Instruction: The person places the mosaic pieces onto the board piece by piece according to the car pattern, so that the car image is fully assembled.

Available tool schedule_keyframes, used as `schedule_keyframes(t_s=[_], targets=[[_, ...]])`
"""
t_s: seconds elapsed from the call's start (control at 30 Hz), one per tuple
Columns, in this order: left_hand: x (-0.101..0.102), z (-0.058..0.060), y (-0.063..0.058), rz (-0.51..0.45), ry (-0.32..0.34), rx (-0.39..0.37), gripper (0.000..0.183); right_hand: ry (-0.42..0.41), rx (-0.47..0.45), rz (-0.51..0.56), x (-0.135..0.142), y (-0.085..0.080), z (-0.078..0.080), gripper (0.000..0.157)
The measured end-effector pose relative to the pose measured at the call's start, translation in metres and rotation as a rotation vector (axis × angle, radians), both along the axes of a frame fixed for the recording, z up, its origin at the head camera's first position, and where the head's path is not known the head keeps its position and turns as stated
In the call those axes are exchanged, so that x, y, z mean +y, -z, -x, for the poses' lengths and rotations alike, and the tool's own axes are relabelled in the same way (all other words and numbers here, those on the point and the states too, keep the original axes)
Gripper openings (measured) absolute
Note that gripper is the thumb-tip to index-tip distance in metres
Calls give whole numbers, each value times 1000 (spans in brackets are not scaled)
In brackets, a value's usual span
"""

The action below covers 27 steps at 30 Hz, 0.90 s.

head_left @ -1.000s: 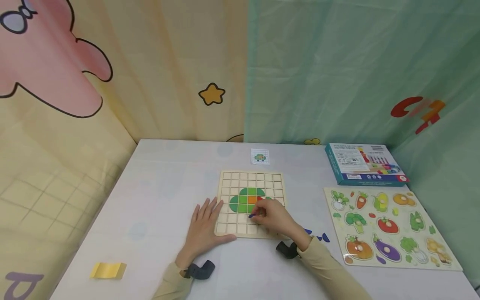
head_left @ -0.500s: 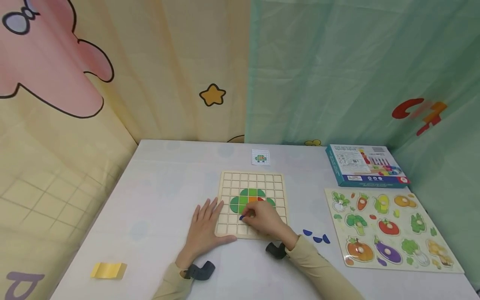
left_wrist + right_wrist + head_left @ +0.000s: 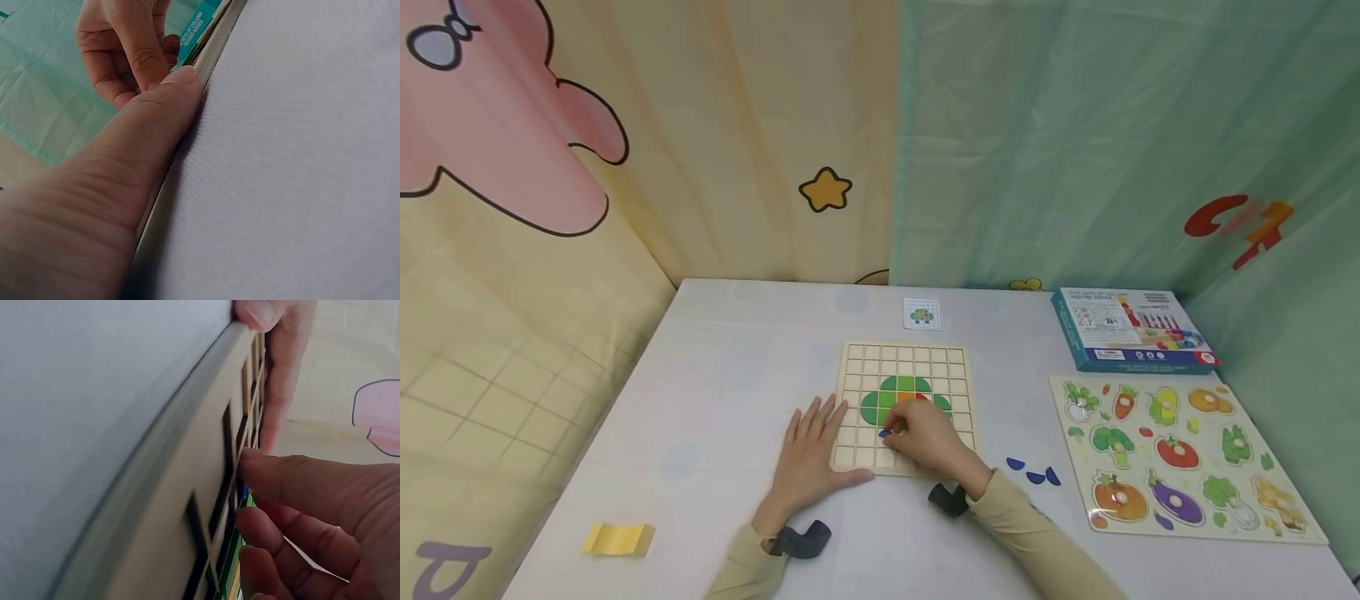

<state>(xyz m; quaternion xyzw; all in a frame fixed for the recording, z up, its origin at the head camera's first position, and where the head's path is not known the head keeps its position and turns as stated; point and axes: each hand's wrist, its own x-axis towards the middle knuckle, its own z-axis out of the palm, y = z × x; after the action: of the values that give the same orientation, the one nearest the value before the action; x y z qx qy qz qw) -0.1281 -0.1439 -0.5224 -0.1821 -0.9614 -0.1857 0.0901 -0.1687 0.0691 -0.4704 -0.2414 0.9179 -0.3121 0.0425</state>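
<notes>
A wooden grid board lies on the table, bearing a pattern of green, orange and red pieces in its cells. My right hand pinches a small blue half-circle piece between thumb and fingers, just below the green pieces. In the right wrist view the blue piece shows only as a sliver at the grid; whether it sits in a cell I cannot tell. My left hand rests with straight, spread fingers at the board's left side, its thumb along the near edge.
Several blue half-circle pieces lie right of the board. A small pattern card is behind it. To the right are a vegetable puzzle board and a flat box. A yellow block sits front left.
My right hand has moved left across the board with the blue half-circle piece, then shifted only slightly in the last half second. The left hand stays in place.
</notes>
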Motion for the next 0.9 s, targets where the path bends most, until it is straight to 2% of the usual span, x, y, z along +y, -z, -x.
schedule_keyframes(t_s=[0.47,0.63,0.77,0.9], targets=[[-1,1,3,-5,4,22,109,10,44,-26,0,2,5,10],[0,3,2,7,-3,-2,109,32,36,-22,4,0,3,11],[0,3,2,19,-6,-30,110,78,66,-19,21,-6,-2,12],[0,2,2,9,-8,-47,110,139,85,9,51,-12,-6,12]])
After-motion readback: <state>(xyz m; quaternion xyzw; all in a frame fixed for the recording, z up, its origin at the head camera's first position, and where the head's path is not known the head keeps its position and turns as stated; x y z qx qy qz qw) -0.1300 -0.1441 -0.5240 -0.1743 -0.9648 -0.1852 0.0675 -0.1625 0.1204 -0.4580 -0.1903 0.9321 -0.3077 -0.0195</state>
